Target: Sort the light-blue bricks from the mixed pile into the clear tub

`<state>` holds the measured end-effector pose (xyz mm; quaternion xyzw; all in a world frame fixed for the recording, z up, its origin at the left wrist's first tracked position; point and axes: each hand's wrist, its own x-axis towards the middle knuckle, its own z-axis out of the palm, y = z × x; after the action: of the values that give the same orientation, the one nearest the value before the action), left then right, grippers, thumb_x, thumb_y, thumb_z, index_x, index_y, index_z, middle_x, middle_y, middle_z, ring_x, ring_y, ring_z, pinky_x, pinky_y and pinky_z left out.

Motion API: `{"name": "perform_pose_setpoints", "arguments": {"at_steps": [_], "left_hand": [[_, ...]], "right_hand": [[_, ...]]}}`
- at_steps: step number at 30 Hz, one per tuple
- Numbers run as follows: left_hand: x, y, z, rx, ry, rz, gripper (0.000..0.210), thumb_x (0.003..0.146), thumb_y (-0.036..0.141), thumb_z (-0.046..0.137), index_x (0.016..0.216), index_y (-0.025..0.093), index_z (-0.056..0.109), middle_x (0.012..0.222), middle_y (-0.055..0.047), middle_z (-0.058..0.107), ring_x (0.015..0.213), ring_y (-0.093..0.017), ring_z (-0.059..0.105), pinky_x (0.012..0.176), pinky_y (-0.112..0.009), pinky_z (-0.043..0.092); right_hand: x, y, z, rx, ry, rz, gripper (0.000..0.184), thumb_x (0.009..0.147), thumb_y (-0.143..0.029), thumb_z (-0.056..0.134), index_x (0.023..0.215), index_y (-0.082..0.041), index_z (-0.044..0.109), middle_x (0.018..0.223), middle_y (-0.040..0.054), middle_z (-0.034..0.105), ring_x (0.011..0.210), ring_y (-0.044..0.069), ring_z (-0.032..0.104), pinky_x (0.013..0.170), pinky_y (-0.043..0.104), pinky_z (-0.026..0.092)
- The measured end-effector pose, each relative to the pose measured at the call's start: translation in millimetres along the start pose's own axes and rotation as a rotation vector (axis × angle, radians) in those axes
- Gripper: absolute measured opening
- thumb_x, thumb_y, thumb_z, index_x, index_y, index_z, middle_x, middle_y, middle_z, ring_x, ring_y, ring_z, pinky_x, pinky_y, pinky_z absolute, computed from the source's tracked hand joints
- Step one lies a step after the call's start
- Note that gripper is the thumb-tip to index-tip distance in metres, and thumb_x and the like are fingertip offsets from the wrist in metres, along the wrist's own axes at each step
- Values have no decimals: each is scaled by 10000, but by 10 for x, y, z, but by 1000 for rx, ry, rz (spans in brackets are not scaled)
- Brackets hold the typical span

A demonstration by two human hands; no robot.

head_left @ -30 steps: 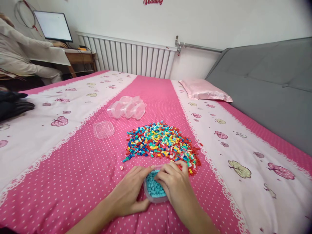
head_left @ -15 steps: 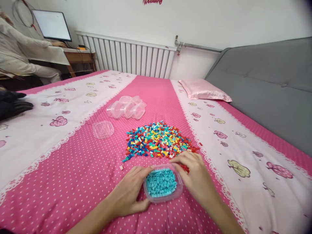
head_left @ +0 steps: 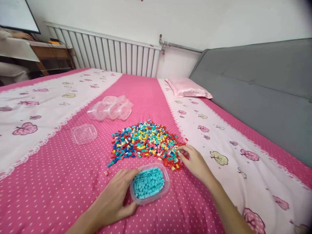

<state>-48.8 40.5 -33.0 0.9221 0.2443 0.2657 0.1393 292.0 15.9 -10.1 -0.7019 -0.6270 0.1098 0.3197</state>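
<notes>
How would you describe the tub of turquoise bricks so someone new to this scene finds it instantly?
On the pink polka-dot bedding, find the heap of mixed bricks. Nearer the camera sits a clear, rounded tub, held at one side by the left hand. Its turquoise bricks set it apart from the many-coloured heap and the clear plastic pieces farther back.

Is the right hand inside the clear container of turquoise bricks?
No, the right hand is at the right edge of the mixed brick pile, apart from the clear container.

Left fingers [head_left: 131, 175] around tub [head_left: 166, 182], right fingers [head_left: 185, 149] at multicoloured brick pile [head_left: 143, 139].
</notes>
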Motion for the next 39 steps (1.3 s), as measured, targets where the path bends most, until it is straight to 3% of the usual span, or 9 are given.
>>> {"name": "perform_pose_setpoints", "arguments": {"at_steps": [5,11,16,19,23,29,36,39], "left_hand": [[-43,-83,64,48,45,12,748,778,243,579,1478,224,317,1345,-110,607,1189,-297,616,1030,-409,518],[-29,-116,36,123,46,9,692,811,295,589,1458,219,355,1324,-93,640,1168,-277,646,999,-357,546],[-35,-167,21,184,-2,25,696,827,338,603,1460,212,344,1332,-92,641,1169,-272,653,984,-346,561],[-68,-218,41,217,9,32,702,833,375,610,1460,211,341,1338,-95,638,1180,-274,646,999,-346,551],[-80,-229,67,207,21,33,693,838,365,598,1464,218,340,1341,-88,636,1178,-271,645,1010,-344,539],[-75,-157,104,134,45,-59,637,857,348,539,1460,243,365,1370,-80,614,1230,-285,602,1042,-379,509],[-75,-222,73,189,20,34,691,839,369,605,1465,223,351,1348,-69,629,1189,-249,630,1015,-317,522],[-93,-201,110,162,43,-24,665,860,415,570,1464,239,355,1380,-59,606,1224,-256,602,1045,-341,499]], "right_hand": [[-3,41,-177,-92,-3,45,295,893,-283,528,1143,-238,677,1085,75,654,1078,261,584,975,406,429],[-67,253,-368,-160,-57,167,265,872,-194,553,1100,-217,687,938,48,669,865,209,643,807,319,469],[-72,221,-287,-164,-107,179,242,859,-179,601,1066,-245,707,911,20,692,831,195,652,768,287,479],[-42,171,-210,-181,-81,163,308,879,-198,597,1173,-235,681,1076,64,689,1028,239,632,927,349,463],[0,162,-106,-187,-48,150,504,908,-228,587,1408,-196,530,1360,112,600,1276,267,523,1092,392,380],[2,190,26,-187,-70,187,649,904,-214,591,1509,-99,385,1331,176,635,1257,293,566,1057,421,437],[0,143,36,-179,-71,162,638,897,-207,592,1499,-99,411,1397,178,590,1286,297,549,1077,422,429],[4,143,31,-172,-67,149,613,902,-210,578,1486,-94,433,1412,175,581,1286,297,549,1093,428,416]]}}
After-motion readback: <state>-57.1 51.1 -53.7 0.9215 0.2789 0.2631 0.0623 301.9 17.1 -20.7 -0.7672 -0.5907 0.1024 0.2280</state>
